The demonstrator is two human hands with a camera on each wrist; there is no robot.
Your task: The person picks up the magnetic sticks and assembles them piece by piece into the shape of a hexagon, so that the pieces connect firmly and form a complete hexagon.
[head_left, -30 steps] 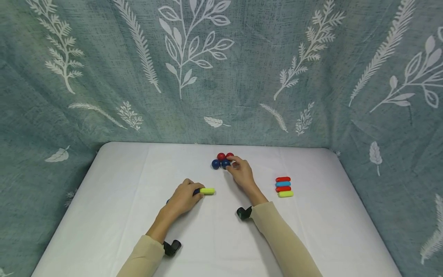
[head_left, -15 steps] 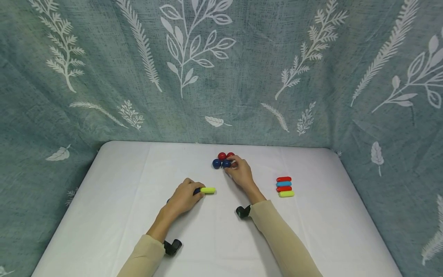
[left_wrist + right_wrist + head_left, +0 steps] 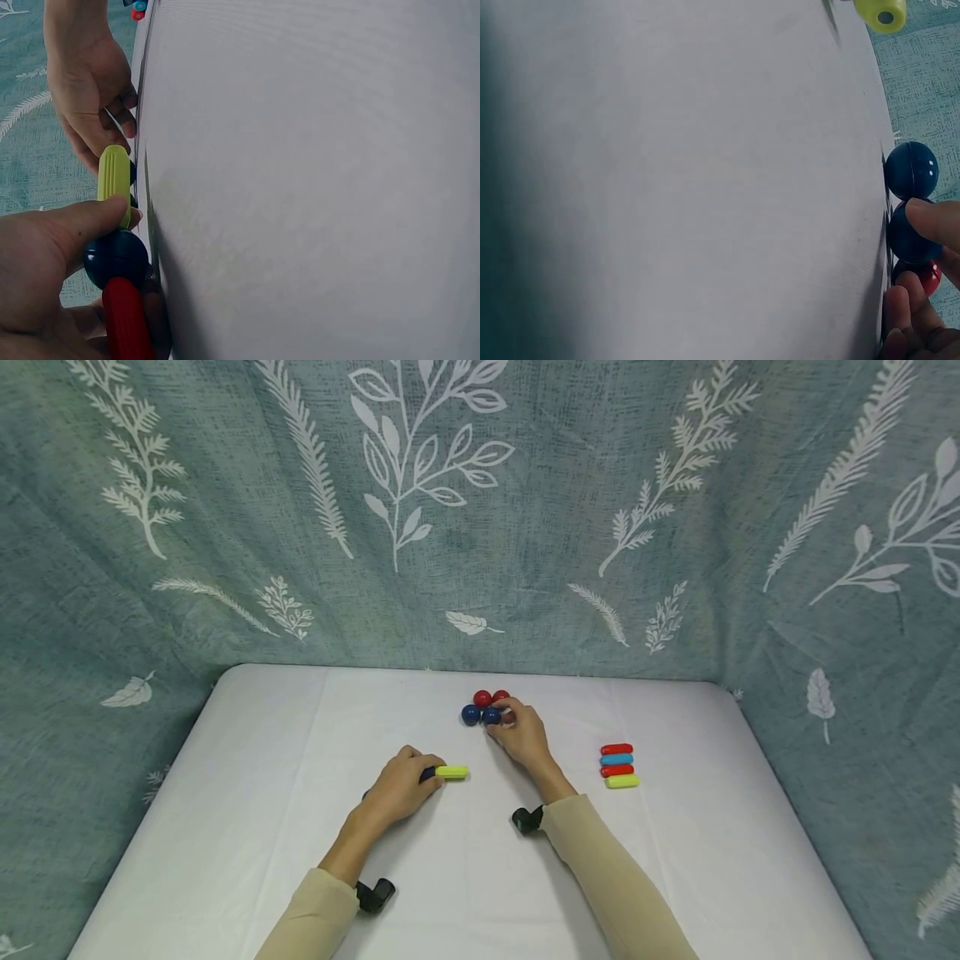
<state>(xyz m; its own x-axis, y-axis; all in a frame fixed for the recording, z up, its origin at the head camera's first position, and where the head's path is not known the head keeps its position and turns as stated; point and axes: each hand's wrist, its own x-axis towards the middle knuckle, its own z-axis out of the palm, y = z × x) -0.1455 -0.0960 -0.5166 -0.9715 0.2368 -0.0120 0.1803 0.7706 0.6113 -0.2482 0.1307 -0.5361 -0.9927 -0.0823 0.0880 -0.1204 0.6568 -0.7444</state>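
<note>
My left hand [image 3: 397, 785] grips a chain of toy pieces above the white table. In the left wrist view the chain is a ridged yellow stick [image 3: 114, 176], a dark blue ball [image 3: 116, 259] and a red stick [image 3: 127, 319]; the thumb lies against the yellow stick. A dark end shows behind the hand in the head view. My right hand [image 3: 525, 737], at the back middle, pinches a dark blue ball [image 3: 911, 236] between thumb and fingers. Beside that ball sit another blue ball [image 3: 470, 715] and two red balls [image 3: 482, 698], one partly hidden by the fingers.
Several short sticks lie in a stack of rows at the right: red [image 3: 617, 749], light blue [image 3: 617, 760], red and yellow [image 3: 622, 782]. A green leaf-patterned cloth [image 3: 525, 527] hangs behind the white table [image 3: 480, 877].
</note>
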